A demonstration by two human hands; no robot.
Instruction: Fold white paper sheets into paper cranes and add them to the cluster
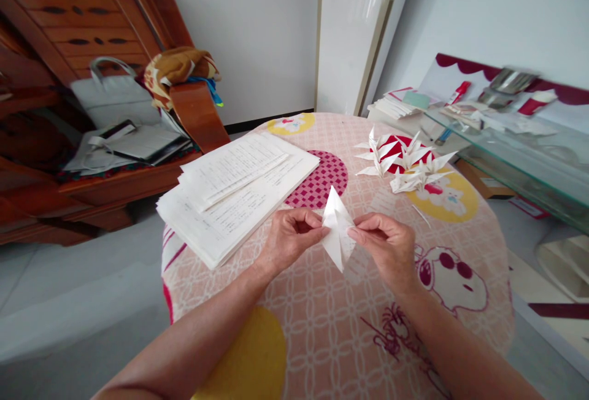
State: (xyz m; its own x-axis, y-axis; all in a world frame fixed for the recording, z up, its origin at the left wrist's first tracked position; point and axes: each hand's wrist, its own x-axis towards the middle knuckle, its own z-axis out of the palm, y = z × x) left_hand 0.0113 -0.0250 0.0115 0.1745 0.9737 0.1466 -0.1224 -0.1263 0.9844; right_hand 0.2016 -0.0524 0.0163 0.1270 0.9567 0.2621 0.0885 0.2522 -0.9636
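Note:
Between my two hands is a white folded paper [338, 228], a narrow diamond shape with a point at the top and another at the bottom. My left hand [297, 234] pinches its left corner between thumb and fingers. My right hand [386, 240] pinches the right corner the same way. The paper is held upright just over the round table. Beyond my right hand stands a group of several finished white paper cranes [407, 157] with pointed wings. Left of my left hand lies a thick stack of printed paper sheets [239, 203].
A patterned pink cloth [322, 326] covers the round table. A thin white strip [421, 216] lies near the cranes. At the right, a glass shelf [519, 161] holds a metal bowl, a red marker and papers. A wooden bench [115, 185] with a grey bag stands at the left.

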